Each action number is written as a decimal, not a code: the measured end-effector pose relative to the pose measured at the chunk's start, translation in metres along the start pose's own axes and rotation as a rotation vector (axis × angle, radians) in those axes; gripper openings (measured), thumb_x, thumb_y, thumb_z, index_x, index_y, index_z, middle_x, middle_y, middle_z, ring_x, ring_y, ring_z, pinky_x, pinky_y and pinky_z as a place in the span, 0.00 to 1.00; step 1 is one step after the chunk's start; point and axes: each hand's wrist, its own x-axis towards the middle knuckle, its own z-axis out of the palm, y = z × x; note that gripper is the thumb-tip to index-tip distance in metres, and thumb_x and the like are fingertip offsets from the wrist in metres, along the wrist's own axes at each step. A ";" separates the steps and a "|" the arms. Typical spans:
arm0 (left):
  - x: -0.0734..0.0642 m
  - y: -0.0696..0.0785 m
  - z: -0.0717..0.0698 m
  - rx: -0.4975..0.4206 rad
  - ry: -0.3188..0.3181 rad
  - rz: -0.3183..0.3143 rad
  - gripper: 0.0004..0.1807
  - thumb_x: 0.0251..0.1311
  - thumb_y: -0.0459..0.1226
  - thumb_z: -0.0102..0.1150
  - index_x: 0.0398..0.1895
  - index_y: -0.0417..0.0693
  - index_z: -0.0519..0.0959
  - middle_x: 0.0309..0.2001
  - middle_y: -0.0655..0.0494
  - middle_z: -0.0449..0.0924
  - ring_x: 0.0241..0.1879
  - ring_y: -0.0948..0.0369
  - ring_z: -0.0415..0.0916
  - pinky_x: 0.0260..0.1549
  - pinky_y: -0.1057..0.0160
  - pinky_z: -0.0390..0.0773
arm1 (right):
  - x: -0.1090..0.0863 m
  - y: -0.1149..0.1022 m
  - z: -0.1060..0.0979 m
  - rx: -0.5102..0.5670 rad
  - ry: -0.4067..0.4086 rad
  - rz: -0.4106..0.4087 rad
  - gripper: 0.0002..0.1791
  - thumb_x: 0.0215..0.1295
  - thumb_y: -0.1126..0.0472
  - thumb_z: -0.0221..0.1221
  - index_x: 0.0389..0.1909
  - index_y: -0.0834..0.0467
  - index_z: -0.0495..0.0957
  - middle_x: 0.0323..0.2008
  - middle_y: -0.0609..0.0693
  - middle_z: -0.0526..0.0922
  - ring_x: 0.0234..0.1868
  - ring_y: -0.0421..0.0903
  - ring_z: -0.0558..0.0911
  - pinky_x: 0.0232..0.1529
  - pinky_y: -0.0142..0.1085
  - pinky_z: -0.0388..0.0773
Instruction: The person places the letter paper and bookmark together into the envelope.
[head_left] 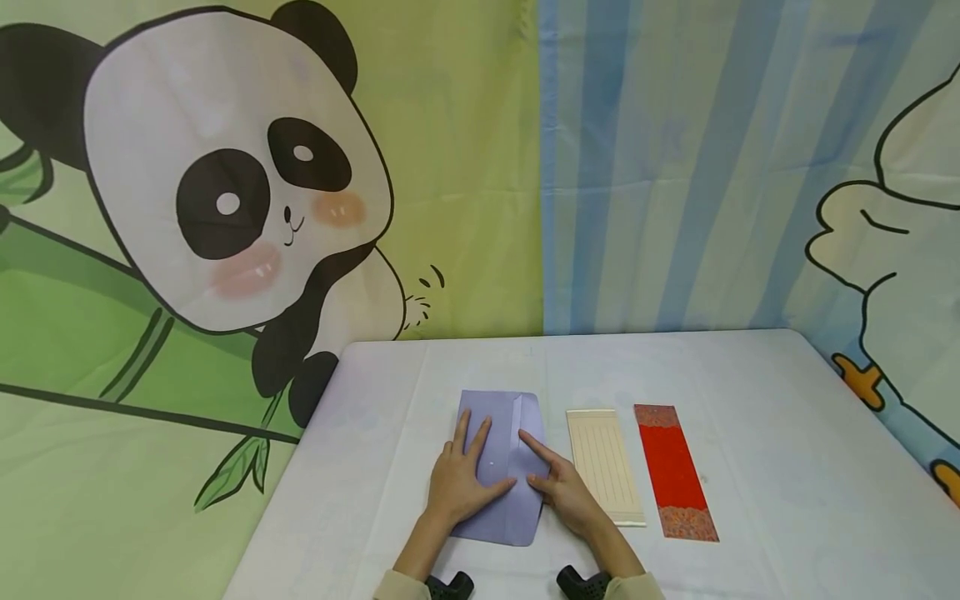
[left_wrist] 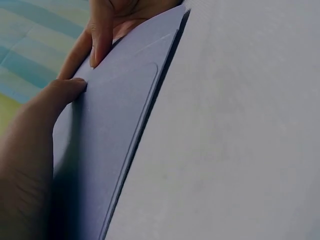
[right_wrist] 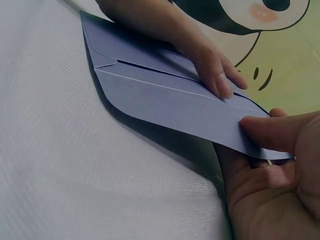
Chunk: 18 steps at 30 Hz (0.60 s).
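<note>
A lavender paper envelope (head_left: 491, 467) lies lengthwise on the table, its long flap (right_wrist: 165, 107) along the right side. With fingers spread, my left hand (head_left: 455, 483) rests on the envelope's left part; its thumb reaches toward the flap crease. My right hand (head_left: 566, 492) pinches the flap's right edge. In the right wrist view, the right thumb (right_wrist: 267, 132) is on top and the fingers are underneath, with that edge raised off the cloth. The left wrist view shows the left thumb (left_wrist: 65, 92) on the paper, close to the right hand (left_wrist: 107, 25).
Right of the envelope lies a cream panel (head_left: 606, 467) with thin lengthwise lines. Beyond it is a red strip (head_left: 677, 467) with patterned ends. A white cloth covers the table (head_left: 787, 433). Behind it hangs a curtain (head_left: 465, 167) printed with a panda.
</note>
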 end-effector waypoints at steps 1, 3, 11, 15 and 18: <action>0.000 0.000 0.001 0.003 0.006 0.005 0.54 0.39 0.74 0.48 0.70 0.60 0.56 0.72 0.49 0.45 0.34 0.57 0.67 0.27 0.62 0.68 | 0.000 0.000 0.000 -0.002 -0.001 -0.005 0.34 0.66 0.73 0.45 0.72 0.57 0.47 0.70 0.62 0.35 0.46 0.54 0.76 0.40 0.41 0.77; -0.001 -0.001 0.001 0.001 0.015 0.013 0.52 0.41 0.73 0.49 0.70 0.59 0.58 0.72 0.48 0.46 0.33 0.57 0.66 0.26 0.63 0.67 | 0.000 0.001 0.000 -0.009 0.000 -0.016 0.34 0.66 0.73 0.45 0.72 0.57 0.48 0.70 0.62 0.36 0.43 0.52 0.78 0.38 0.39 0.78; -0.002 0.001 0.000 -0.007 0.078 0.016 0.50 0.38 0.66 0.58 0.68 0.58 0.61 0.71 0.48 0.49 0.32 0.56 0.68 0.25 0.62 0.68 | 0.001 0.010 0.001 -0.411 0.144 -0.161 0.35 0.58 0.75 0.50 0.68 0.58 0.58 0.63 0.68 0.59 0.41 0.43 0.75 0.36 0.32 0.74; -0.001 0.001 -0.001 0.008 0.084 0.012 0.49 0.38 0.65 0.58 0.68 0.60 0.61 0.71 0.49 0.50 0.31 0.56 0.67 0.25 0.62 0.68 | 0.003 0.009 0.001 -0.481 0.199 -0.129 0.36 0.55 0.75 0.52 0.67 0.55 0.61 0.65 0.63 0.60 0.58 0.54 0.66 0.50 0.37 0.69; 0.000 0.003 -0.002 0.035 0.078 0.007 0.50 0.37 0.65 0.57 0.69 0.62 0.60 0.71 0.49 0.49 0.29 0.57 0.66 0.24 0.63 0.66 | 0.004 0.008 0.002 -0.450 0.198 -0.096 0.37 0.55 0.76 0.52 0.68 0.55 0.60 0.67 0.61 0.57 0.61 0.56 0.61 0.54 0.36 0.65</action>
